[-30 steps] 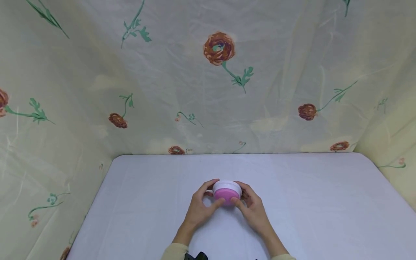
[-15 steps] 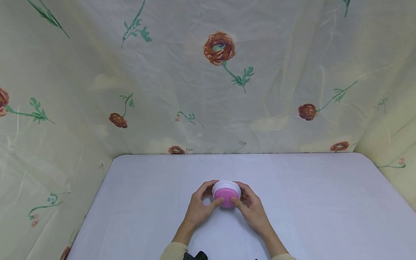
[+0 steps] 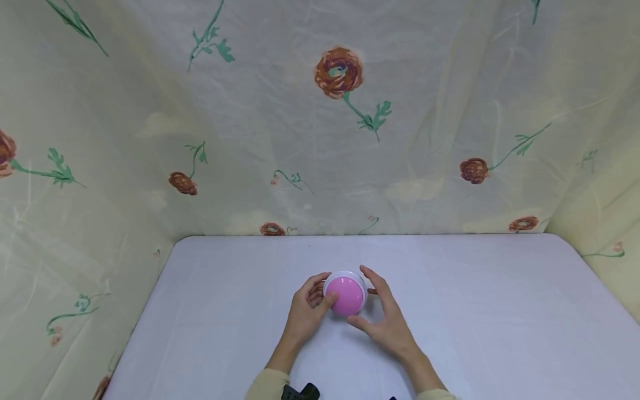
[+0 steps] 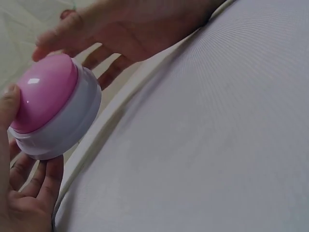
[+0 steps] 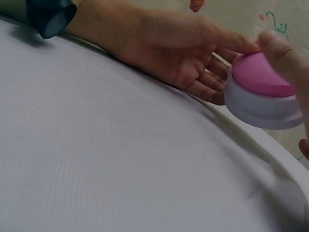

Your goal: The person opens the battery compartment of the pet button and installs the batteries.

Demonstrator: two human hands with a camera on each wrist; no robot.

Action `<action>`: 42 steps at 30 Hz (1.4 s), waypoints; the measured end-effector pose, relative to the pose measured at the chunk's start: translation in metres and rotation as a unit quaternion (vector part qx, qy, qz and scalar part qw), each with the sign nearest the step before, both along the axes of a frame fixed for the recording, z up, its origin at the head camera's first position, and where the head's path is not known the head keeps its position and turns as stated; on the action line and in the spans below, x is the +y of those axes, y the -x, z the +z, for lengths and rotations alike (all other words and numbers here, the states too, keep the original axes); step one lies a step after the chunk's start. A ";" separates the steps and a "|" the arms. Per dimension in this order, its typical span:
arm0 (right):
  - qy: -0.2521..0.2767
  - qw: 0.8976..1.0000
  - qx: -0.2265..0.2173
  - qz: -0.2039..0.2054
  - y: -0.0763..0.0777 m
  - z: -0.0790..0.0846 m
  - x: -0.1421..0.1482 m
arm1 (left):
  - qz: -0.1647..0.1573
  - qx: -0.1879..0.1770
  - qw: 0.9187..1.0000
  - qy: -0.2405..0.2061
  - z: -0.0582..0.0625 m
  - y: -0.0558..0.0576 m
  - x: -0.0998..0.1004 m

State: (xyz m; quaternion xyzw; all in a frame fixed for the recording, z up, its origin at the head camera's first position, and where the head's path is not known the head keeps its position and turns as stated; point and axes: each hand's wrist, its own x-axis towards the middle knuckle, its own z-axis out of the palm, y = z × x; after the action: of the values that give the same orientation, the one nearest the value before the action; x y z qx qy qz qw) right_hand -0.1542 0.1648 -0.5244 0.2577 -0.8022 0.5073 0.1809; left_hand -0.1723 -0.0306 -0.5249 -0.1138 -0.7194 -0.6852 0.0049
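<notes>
A round push button (image 3: 346,296) with a glossy pink dome and a white base is held tilted above the table, its dome turned toward the head camera. My left hand (image 3: 305,312) grips its left side: the thumb (image 4: 8,104) lies on the dome and the fingers (image 4: 50,181) support the white base. My right hand (image 3: 387,321) is spread on the other side, thumb and index finger wide apart around the right edge. In the left wrist view its other fingers (image 4: 113,70) come right up to the base. The button's underside is hidden.
A white cloth-covered table (image 3: 225,289) lies under both hands. Floral curtain (image 3: 250,122) encloses it at the back and both sides. A black device (image 3: 301,392) sits by the left sleeve (image 3: 269,384).
The button has tilted further, so its pink dome now faces up toward the head camera, and shifted slightly left. My right thumb and index finger have come off it and spread; my left hand keeps its grip.
</notes>
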 end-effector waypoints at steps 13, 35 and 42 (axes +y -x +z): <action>-0.078 0.990 0.114 -0.019 0.002 0.004 -0.004 | 0.007 -0.024 0.999 0.029 0.031 -0.011 -0.002; -0.060 0.997 -0.019 -0.036 0.000 0.000 0.003 | -0.039 0.105 0.979 0.172 -0.005 -0.001 -0.001; -0.065 0.994 -0.082 -0.023 0.000 -0.003 0.005 | -0.048 0.080 0.973 0.210 -0.008 -0.002 -0.006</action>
State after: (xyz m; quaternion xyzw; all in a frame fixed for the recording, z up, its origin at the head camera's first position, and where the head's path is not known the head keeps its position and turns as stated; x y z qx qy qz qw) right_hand -0.1545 0.1698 -0.5274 0.2081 -0.8513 0.4693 0.1086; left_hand -0.1698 -0.0361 -0.5332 -0.2015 -0.8380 -0.5071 0.0057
